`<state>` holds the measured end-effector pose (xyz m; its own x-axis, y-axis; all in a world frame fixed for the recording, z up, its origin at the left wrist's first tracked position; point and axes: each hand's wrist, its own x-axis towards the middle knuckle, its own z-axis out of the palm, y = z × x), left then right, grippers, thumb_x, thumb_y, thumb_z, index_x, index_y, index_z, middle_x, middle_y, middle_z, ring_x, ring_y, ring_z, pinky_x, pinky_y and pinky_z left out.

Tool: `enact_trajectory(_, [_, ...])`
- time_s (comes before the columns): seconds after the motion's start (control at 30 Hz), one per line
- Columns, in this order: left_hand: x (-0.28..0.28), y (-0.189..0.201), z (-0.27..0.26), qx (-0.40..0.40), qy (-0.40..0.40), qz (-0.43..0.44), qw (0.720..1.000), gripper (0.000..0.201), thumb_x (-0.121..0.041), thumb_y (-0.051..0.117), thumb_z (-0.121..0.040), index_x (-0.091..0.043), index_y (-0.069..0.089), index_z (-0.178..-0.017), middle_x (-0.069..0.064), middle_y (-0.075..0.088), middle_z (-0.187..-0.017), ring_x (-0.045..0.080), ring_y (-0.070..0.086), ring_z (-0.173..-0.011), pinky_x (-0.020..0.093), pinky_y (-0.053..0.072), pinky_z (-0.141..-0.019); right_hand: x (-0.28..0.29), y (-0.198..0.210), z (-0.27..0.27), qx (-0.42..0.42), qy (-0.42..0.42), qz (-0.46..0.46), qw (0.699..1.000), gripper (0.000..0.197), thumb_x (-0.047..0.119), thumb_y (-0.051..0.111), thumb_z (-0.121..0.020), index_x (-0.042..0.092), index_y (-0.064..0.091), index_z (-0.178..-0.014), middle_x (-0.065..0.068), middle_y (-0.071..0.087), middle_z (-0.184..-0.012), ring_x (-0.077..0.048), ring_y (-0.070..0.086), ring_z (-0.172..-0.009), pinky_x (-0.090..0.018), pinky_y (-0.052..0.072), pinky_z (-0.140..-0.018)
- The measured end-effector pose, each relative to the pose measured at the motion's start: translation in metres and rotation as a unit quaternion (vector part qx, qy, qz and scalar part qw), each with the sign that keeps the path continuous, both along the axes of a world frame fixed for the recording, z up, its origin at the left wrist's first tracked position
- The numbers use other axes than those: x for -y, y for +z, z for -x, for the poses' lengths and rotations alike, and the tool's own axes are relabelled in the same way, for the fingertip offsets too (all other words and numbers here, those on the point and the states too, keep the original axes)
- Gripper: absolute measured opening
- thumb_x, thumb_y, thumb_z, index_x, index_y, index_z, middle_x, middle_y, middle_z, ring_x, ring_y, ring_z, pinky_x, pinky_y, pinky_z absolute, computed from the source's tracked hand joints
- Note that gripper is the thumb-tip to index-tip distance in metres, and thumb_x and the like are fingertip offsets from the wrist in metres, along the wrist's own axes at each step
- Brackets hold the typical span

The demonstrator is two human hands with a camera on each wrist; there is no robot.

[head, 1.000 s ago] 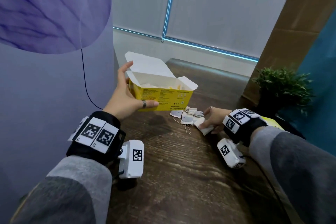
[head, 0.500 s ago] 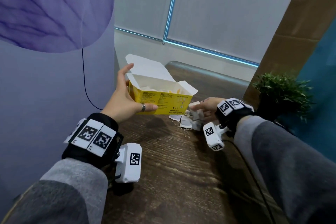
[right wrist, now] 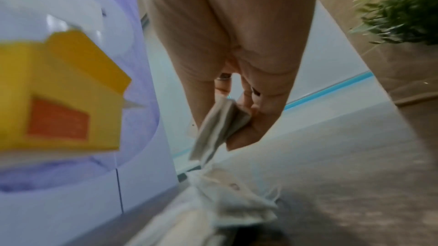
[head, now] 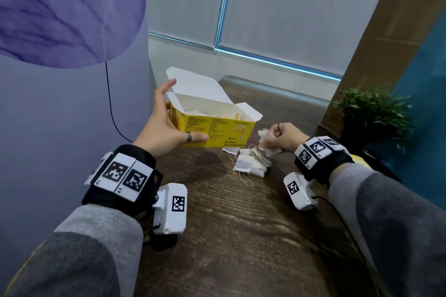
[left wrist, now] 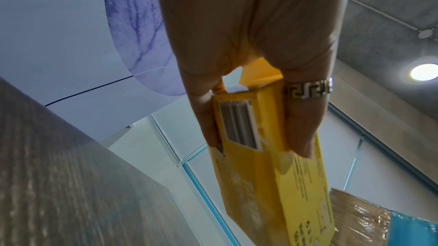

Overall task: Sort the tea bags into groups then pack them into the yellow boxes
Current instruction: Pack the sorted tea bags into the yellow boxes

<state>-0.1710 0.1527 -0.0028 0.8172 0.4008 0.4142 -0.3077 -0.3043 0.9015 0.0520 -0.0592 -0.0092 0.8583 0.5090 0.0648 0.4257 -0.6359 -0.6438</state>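
An open yellow box (head: 224, 131) with white flaps stands tilted on the wooden table, with tea bags inside. My left hand (head: 166, 128) grips its left end, thumb across the front and fingers behind; the left wrist view shows the box (left wrist: 267, 156) clamped between thumb and fingers. To its right, my right hand (head: 280, 136) pinches a small stack of white tea bags (head: 266, 143), lifted just above a loose pile of tea bags (head: 248, 164) on the table. The right wrist view shows the held stack (right wrist: 220, 122) over the pile (right wrist: 229, 193).
A purple-patterned wall (head: 72, 55) stands close on the left. A potted green plant (head: 371, 113) sits at the right, with a bit of another yellow item (head: 359, 159) behind my right wrist. Window blinds (head: 277, 7) run along the back. A cardboard panel (head: 398, 19) leans at right.
My right hand has gathered tea bags off the table and lifted them, moving left toward the box. My left hand keeps its hold on the box.
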Motion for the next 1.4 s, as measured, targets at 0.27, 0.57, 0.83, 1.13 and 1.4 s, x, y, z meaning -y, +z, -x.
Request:
enact_trajectory(0.27, [0.013, 0.003, 0.0, -0.026, -0.057, -0.015, 0.998, 0.113, 0.003, 0.08, -0.061, -0.032, 0.011, -0.143, -0.023, 0.039, -0.11, 0.002, 0.05, -0.102, 0.007, 0.047, -0.076, 0.04, 0.071, 0.059, 0.119, 0.018, -0.177, 0.977, 0.026, 0.008, 0.077, -0.074, 0.025, 0.056, -0.073, -0.002, 0.056, -0.073, -0.002, 0.053, -0.058, -0.015, 0.046, -0.059])
enact_trajectory(0.57, [0.027, -0.001, 0.0, -0.02, -0.146, 0.019, 0.989, 0.117, 0.002, 0.083, -0.053, -0.041, 0.016, -0.14, 0.0, 0.042, -0.137, 0.013, 0.058, -0.111, 0.021, 0.054, -0.083, -0.015, 0.099, 0.119, -0.07, 0.165, -0.191, 0.965, 0.023, 0.0, 0.071, -0.076, 0.016, 0.057, -0.083, -0.002, 0.064, -0.074, -0.007, 0.06, -0.058, -0.021, 0.046, -0.051])
enact_trajectory(0.83, [0.03, -0.001, 0.002, -0.025, -0.161, 0.016, 0.986, 0.119, -0.012, 0.084, -0.047, -0.047, 0.015, -0.137, -0.003, 0.043, -0.138, 0.014, 0.059, -0.112, 0.026, 0.054, -0.087, -0.041, 0.095, 0.124, -0.16, 0.161, -0.152, 0.962, 0.021, 0.001, 0.069, -0.079, 0.014, 0.055, -0.087, -0.006, 0.062, -0.082, -0.015, 0.061, -0.068, -0.02, 0.053, -0.055])
enact_trajectory(1.13, [0.029, -0.001, 0.002, -0.016, -0.168, 0.028, 0.985, 0.118, -0.006, 0.083, -0.048, -0.046, 0.015, -0.136, 0.001, 0.042, -0.14, 0.011, 0.06, -0.107, 0.021, 0.055, -0.078, -0.034, 0.091, 0.122, -0.099, 0.18, 0.047, 0.978, 0.014, 0.017, 0.062, -0.089, 0.019, 0.055, -0.101, -0.01, 0.065, -0.097, -0.013, 0.058, -0.071, -0.017, 0.048, -0.051])
enact_trajectory(1.4, [0.029, 0.001, 0.003, -0.022, -0.166, 0.019, 0.986, 0.117, -0.013, 0.083, -0.046, -0.047, 0.015, -0.136, 0.0, 0.038, -0.143, 0.015, 0.059, -0.11, 0.021, 0.055, -0.078, -0.034, 0.094, 0.12, 0.061, 0.093, 0.014, 0.994, 0.034, 0.039, 0.067, -0.082, 0.017, 0.052, -0.104, -0.002, 0.064, -0.092, -0.009, 0.057, -0.069, -0.019, 0.045, -0.055])
